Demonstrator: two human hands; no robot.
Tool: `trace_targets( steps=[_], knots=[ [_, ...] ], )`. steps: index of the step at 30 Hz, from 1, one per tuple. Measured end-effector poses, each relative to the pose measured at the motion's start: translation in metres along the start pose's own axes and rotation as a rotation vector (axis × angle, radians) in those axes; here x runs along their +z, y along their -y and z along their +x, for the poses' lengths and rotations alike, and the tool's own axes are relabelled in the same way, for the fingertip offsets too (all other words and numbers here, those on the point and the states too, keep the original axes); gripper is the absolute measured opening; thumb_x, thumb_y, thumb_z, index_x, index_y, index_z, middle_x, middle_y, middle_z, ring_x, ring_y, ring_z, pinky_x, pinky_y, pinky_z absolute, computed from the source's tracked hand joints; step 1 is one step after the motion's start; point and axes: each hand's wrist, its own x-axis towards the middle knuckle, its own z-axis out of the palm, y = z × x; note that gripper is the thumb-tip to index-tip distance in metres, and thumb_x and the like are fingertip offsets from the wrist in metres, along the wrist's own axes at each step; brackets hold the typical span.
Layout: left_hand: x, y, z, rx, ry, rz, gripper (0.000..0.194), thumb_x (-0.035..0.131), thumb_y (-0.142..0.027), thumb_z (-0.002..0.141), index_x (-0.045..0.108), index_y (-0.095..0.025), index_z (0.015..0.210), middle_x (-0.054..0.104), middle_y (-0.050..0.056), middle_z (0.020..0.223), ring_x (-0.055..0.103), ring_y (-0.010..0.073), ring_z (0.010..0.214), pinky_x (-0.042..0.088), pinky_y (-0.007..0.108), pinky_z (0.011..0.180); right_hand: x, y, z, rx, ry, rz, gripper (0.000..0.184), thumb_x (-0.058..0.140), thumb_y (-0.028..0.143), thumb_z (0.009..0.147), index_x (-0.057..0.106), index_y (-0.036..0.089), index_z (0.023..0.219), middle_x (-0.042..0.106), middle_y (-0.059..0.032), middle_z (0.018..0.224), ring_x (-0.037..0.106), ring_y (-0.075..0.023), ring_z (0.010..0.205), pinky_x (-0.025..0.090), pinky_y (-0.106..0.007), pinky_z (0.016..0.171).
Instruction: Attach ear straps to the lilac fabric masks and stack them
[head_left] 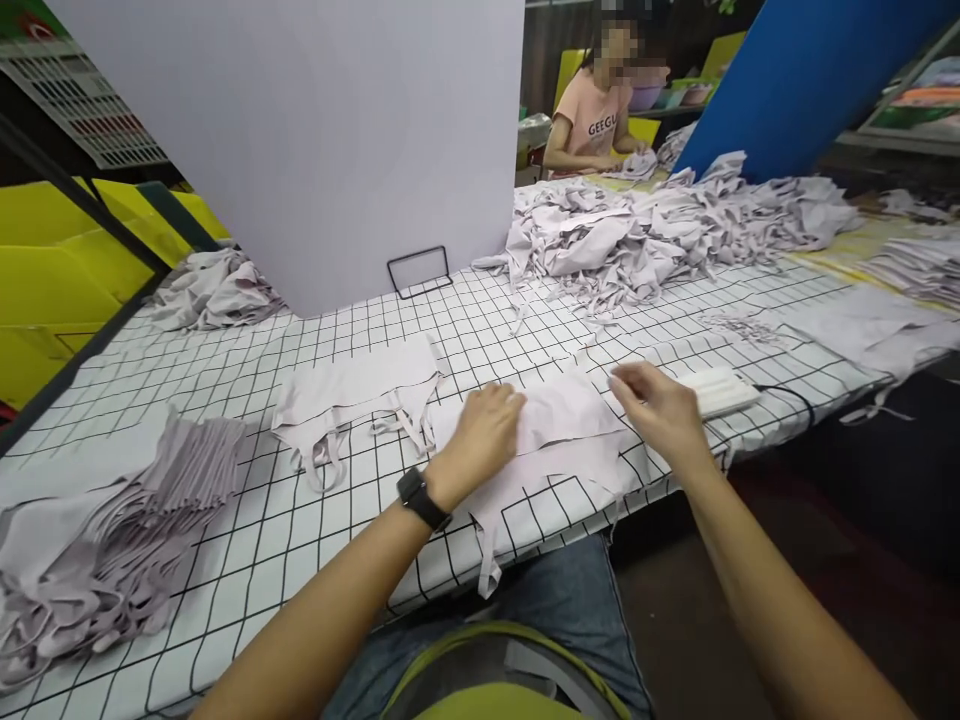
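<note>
A pale pinkish-white strappy top [570,405] lies spread at the table's front edge, one strap hanging over it. My left hand [487,425], with a black watch on its wrist, rests on the top's left part, fingers curled into the cloth. Just off its right end, my right hand [656,400] is raised a little with thumb and fingers drawn together; whatever is between them is too small to make out. To the left of my left hand lies a similar strappy top [352,385], flat, its straps towards me.
A neat stack of folded tops [180,480] stands at the left. A large loose heap of garments [622,230] covers the far right. Beside my right hand lies a white power strip [724,392] with a black cable. A tall white panel [360,150] rises behind; a co-worker [592,120] sits beyond.
</note>
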Motion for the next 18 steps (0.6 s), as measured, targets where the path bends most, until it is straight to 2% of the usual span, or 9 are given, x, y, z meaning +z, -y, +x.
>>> trace_targets(
  steps=[2,3,4,6,8,10,13,16,18],
  knots=[
    [0.011,-0.016,0.016,0.215,0.042,-0.106,0.037,0.040,-0.016,0.102,0.056,-0.017,0.135,0.054,0.011,0.148,0.049,0.0263,0.136,0.039,0.047,0.115,-0.016,-0.012,-0.045,0.106,-0.127,-0.027,0.036,0.055,0.052,0.094,0.070,0.021,0.084,0.075,-0.0080,0.075,0.071,-0.0253,0.073,0.054,-0.034,0.069],
    [0.017,-0.024,0.023,0.289,0.063,-0.142,0.040,0.037,-0.023,0.106,0.051,-0.019,0.143,0.047,0.009,0.156,0.042,0.0261,0.144,0.032,0.050,0.120,-0.021,-0.018,-0.066,0.224,-0.121,-0.012,0.042,0.058,0.058,0.092,0.071,0.021,0.077,0.075,-0.0066,0.068,0.071,-0.0248,0.066,0.053,-0.033,0.065],
    [0.025,-0.031,0.030,0.343,0.087,-0.167,0.043,0.033,-0.030,0.108,0.046,-0.022,0.148,0.041,0.008,0.162,0.034,0.0262,0.150,0.026,0.053,0.124,-0.025,-0.023,-0.086,0.324,-0.059,0.023,0.046,0.059,0.063,0.088,0.072,0.022,0.072,0.075,-0.0063,0.067,0.070,-0.0252,0.063,0.053,-0.033,0.063],
    [0.039,-0.043,0.039,0.404,0.130,-0.194,0.048,0.030,-0.040,0.109,0.040,-0.026,0.154,0.034,0.006,0.166,0.025,0.0268,0.155,0.017,0.058,0.126,-0.024,-0.031,-0.115,0.378,0.048,0.111,0.051,0.062,0.070,0.083,0.074,0.021,0.071,0.076,-0.0069,0.069,0.071,-0.0275,0.067,0.054,-0.034,0.064],
    [0.051,-0.051,0.043,0.426,0.141,-0.200,0.051,0.030,-0.048,0.109,0.039,-0.028,0.155,0.030,0.007,0.167,0.021,0.0272,0.157,0.012,0.061,0.126,-0.017,-0.033,-0.129,0.369,0.147,0.222,0.055,0.061,0.074,0.081,0.075,0.021,0.075,0.077,-0.0074,0.076,0.072,-0.0291,0.079,0.055,-0.034,0.072],
    [0.059,-0.054,0.042,0.417,0.124,-0.191,0.055,0.031,-0.054,0.107,0.039,-0.029,0.155,0.026,0.007,0.168,0.019,0.0276,0.158,0.009,0.062,0.126,-0.009,-0.031,-0.131,0.344,0.216,0.308,0.060,0.059,0.079,0.080,0.073,0.021,0.076,0.075,-0.0069,0.081,0.070,-0.0283,0.086,0.054,-0.034,0.078],
    [0.065,-0.055,0.040,0.403,0.105,-0.172,0.057,0.032,-0.056,0.106,0.037,-0.029,0.156,0.023,0.006,0.169,0.016,0.0270,0.158,0.005,0.063,0.126,-0.005,-0.025,-0.131,0.311,0.293,0.363,0.062,0.059,0.081,0.079,0.068,0.021,0.068,0.069,-0.0050,0.074,0.065,-0.0245,0.079,0.053,-0.032,0.076],
    [0.066,-0.054,0.039,0.400,0.108,-0.152,0.056,0.032,-0.055,0.106,0.037,-0.030,0.157,0.023,0.005,0.169,0.016,0.0260,0.158,0.002,0.063,0.126,-0.018,-0.022,-0.144,0.308,0.336,0.377,0.060,0.061,0.079,0.080,0.066,0.021,0.064,0.064,-0.0033,0.067,0.061,-0.0218,0.071,0.052,-0.030,0.071],
    [0.065,-0.053,0.039,0.397,0.103,-0.145,0.056,0.030,-0.055,0.107,0.036,-0.032,0.157,0.022,0.003,0.169,0.016,0.0256,0.158,0.000,0.062,0.126,-0.032,-0.021,-0.163,0.336,0.343,0.351,0.056,0.062,0.075,0.082,0.070,0.022,0.067,0.067,-0.0050,0.071,0.065,-0.0237,0.076,0.052,-0.031,0.075]
  ],
)
